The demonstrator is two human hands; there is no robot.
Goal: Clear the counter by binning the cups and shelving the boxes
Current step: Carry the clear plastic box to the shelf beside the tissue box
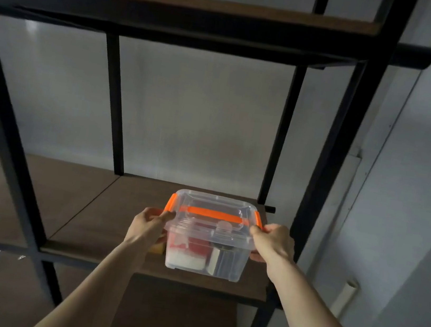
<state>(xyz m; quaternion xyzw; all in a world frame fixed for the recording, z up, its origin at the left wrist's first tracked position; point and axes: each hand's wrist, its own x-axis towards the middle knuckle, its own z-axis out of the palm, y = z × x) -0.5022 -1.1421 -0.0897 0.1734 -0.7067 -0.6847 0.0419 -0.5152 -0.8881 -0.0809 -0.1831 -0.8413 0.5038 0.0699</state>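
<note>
A clear plastic box (206, 248) with an orange handle and orange side clips is at the right end of a brown shelf board (106, 220). Red and white items and a grey one show through its walls. My left hand (149, 223) grips the box's left side under the clip. My right hand (274, 242) grips its right side. The box's base looks level with the board near its front edge; whether it rests on it I cannot tell. No cups are in view.
The shelf unit has a black metal frame, with an upright post (325, 162) just right of the box and another (7, 117) at the left. A higher shelf board (181, 3) runs overhead. A grey wall (412, 191) stands at the right.
</note>
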